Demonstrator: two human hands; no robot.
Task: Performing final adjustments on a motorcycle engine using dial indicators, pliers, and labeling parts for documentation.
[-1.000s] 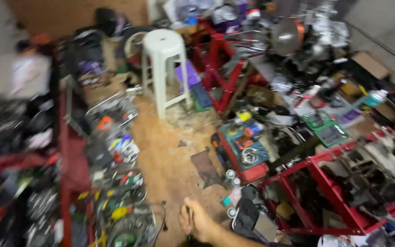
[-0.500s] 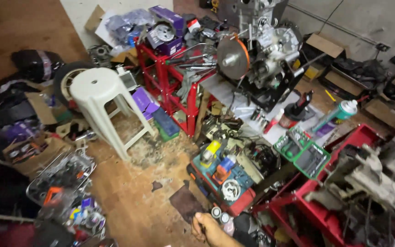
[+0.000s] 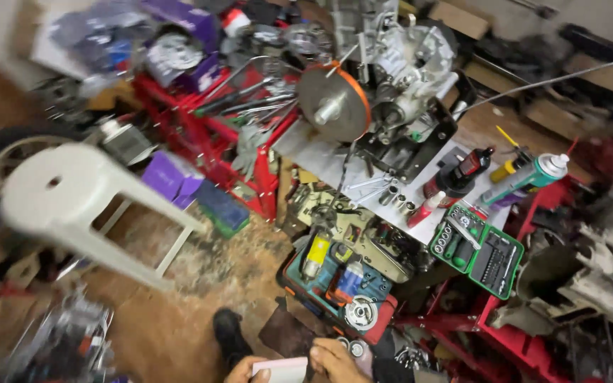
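Cluttered workshop, dusty brown floor (image 3: 179, 333), white plastic stool (image 3: 72, 198), engine (image 3: 391, 71) on table (image 3: 321, 152). 2 hands, left hand (image 3: 244, 369) and right hand (image 3: 335, 358), fingers pinching a white card (image 3: 282, 369).

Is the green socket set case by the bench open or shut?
Open. The green socket set case lies with both halves spread flat, sockets and bits showing inside, beside the spray can.

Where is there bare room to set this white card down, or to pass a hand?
Bare floor lies between the white stool and the open tool case. A small bare strip of the white work surface shows below the engine. Around the socket set and spray can it is crowded.
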